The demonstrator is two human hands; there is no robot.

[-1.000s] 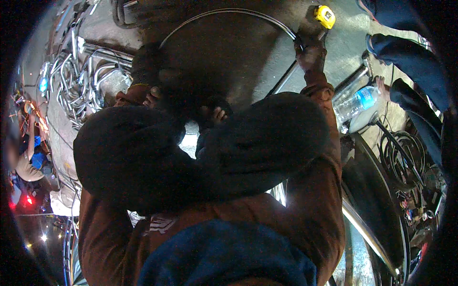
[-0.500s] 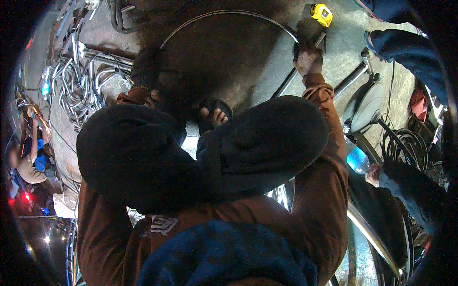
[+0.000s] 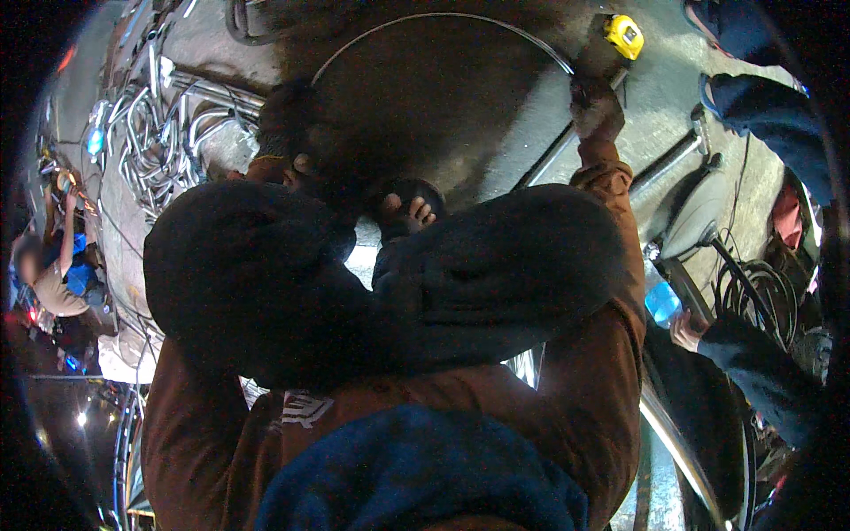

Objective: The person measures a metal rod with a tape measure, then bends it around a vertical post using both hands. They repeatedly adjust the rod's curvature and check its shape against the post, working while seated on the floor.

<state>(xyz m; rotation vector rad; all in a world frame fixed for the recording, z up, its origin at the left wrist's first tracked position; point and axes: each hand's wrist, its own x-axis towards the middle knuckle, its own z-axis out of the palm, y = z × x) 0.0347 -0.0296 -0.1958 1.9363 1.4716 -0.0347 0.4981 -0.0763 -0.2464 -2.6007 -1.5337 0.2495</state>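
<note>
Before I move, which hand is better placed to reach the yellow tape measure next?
Probably the right hand: it is close to the tape measure, though it seems closed on the curved rod. The left hand is much farther away, in shadow.

Left lens of a side-by-side fisheye pair, worn on the head | looks steeply down over blue cloth (image 3: pixel 425 473) and a brown sweatshirt (image 3: pixel 199 425) | dark-trousered legs (image 3: pixel 257 283) loom close at centre | right hand (image 3: pixel 599 111) and curved metal rod (image 3: pixel 452 15) sit farther off, toward the top | wide field bends straight edges toward its rim
</note>
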